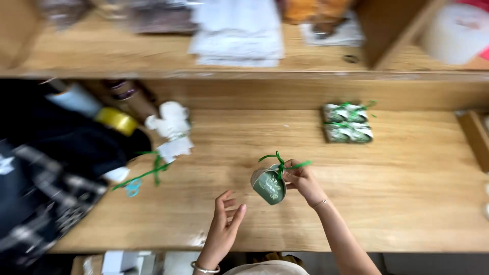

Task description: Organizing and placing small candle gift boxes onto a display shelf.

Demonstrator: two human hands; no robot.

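The right hand (301,181), just right of the frame's centre, pinches the green ribbon (281,162) tied atop one small green gift box (269,186), which hangs tilted at the hand's left, above the wooden table (407,193). The left hand (224,226), lower centre, is released, fingers spread, holding nothing. Four similar finished boxes (347,123) cluster at upper right. Loose ribbon (147,170) lies at left.

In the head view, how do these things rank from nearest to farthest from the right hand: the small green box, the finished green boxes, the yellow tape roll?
1. The small green box: held in the right hand, by its ribbon.
2. The finished green boxes: farther back on the table, to the right.
3. The yellow tape roll: far left, by the dark cloth.
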